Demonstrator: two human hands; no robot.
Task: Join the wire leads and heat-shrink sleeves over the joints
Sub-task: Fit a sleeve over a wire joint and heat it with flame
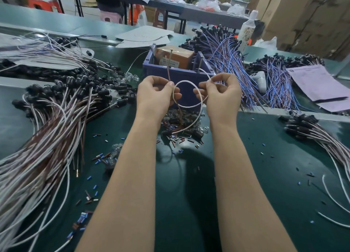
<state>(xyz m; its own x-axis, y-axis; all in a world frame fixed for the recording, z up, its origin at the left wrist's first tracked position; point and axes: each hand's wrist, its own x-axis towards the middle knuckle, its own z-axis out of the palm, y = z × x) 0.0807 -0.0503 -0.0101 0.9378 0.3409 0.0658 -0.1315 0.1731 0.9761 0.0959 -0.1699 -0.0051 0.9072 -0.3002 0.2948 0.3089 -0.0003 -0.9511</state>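
Both my hands are raised over the green table (pixel 181 185), in front of a blue bin (pixel 176 75). My left hand (pixel 155 94) pinches a thin brown wire (pixel 168 72) and a white wire between thumb and fingers. The white wire (pixel 186 82) curves in a loop across to my right hand (pixel 221 92), which pinches its other part. The wire's tail (pixel 193 122) hangs down to a small heap of black caps and short sleeve pieces (pixel 181 132) lying under my hands.
A large bundle of white and brown leads with black caps (pixel 53 119) fans over the left side. Blue and purple leads (pixel 233 62) pile behind the bin and to the right. Another bundle (pixel 320 136), papers (pixel 318 83) and scattered sleeve bits (pixel 94 193) lie around.
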